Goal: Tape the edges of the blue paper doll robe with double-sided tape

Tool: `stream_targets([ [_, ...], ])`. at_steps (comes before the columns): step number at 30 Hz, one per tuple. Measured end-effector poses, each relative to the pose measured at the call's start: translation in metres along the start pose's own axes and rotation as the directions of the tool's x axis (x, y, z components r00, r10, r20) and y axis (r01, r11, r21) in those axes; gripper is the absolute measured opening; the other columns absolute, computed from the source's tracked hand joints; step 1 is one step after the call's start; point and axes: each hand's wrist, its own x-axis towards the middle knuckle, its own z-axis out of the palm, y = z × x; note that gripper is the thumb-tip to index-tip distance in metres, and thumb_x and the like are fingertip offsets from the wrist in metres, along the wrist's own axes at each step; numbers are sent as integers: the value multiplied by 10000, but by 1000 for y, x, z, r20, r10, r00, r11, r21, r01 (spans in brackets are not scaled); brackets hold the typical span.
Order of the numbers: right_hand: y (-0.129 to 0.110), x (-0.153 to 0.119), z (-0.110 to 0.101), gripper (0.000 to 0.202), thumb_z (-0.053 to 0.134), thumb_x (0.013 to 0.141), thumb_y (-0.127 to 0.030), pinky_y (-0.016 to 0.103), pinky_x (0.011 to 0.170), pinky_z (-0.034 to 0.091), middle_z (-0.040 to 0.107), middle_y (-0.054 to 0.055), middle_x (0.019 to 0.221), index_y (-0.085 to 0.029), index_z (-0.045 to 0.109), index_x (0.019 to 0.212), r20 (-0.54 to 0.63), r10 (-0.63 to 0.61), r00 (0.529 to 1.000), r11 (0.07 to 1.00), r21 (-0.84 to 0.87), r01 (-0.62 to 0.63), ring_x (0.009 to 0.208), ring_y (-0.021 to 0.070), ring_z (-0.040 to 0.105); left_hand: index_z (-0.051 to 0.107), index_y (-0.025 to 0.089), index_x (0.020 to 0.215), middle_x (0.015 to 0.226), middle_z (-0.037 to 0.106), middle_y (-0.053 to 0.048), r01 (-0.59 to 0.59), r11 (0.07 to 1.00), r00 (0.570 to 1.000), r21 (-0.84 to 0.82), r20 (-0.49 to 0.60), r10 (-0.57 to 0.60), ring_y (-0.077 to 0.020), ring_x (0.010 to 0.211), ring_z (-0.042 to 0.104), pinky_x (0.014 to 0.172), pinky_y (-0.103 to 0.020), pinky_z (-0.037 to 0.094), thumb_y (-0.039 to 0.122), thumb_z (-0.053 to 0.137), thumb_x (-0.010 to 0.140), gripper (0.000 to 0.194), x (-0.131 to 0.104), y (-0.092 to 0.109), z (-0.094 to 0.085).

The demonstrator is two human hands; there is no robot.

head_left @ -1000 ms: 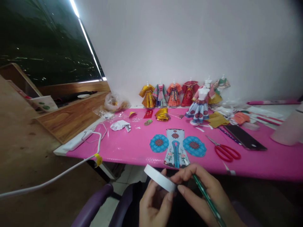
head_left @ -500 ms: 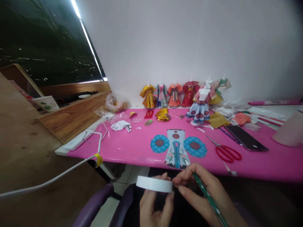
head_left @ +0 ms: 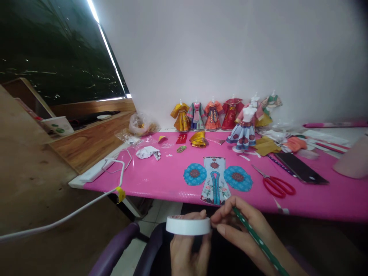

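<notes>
My left hand (head_left: 188, 253) is closed around a roll of white tape (head_left: 188, 226), held edge-on just in front of the table. My right hand (head_left: 248, 220) is beside it, thumb and index finger close to the roll's right edge. A green pencil with white dots (head_left: 258, 239) lies across the right hand, gripped between its fingers. Whether those fingertips also pinch a tape end is too small to tell. Beyond the hands, a patterned fabric dress piece (head_left: 215, 182) lies flat between two round blue pieces (head_left: 194, 174), (head_left: 238, 178).
Red-handled scissors (head_left: 277, 186) and a black phone (head_left: 300, 167) lie on the pink table (head_left: 161, 180) at right. Several miniature dresses (head_left: 213, 115) stand along the wall, with a dress form in a blue-white skirt (head_left: 243, 134) in front. A white cable (head_left: 71, 212) crosses the left side.
The tape roll has tipped slightly, showing a bit of its upper rim. Both hands stay almost where they were; the view has shifted a little.
</notes>
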Motion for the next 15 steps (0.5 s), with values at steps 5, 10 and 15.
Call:
stream_targets([
  [5, 7, 2, -2, 329, 776, 754, -324, 352, 749, 541, 741, 24, 850, -245, 466, 834, 27, -13, 1000, 999, 45, 12, 761, 193, 701, 715, 266, 1184, 1027, 777, -55, 3, 1000, 1000, 13, 30, -3, -221, 930, 734, 918, -315, 528, 88, 680, 854, 376, 0, 1, -2],
  [10, 8, 1, -1, 294, 749, 768, -276, 331, 742, 530, 739, 6, 847, -248, 466, 844, 30, -28, 999, 997, 75, 26, 747, 171, 692, 729, 255, 1168, 1012, 780, -68, 16, 1000, 1000, 9, 7, -16, -235, 911, 739, 898, -335, 554, 118, 687, 862, 338, 0, 3, -1],
  [15, 6, 2, -1, 313, 757, 755, -258, 318, 719, 510, 727, -4, 826, -251, 456, 840, 44, -28, 999, 996, 82, 24, 741, 170, 677, 750, 239, 1132, 1002, 791, -85, 63, 998, 998, -18, 25, -62, -244, 910, 749, 916, -362, 573, 136, 696, 860, 296, 0, 7, -2],
])
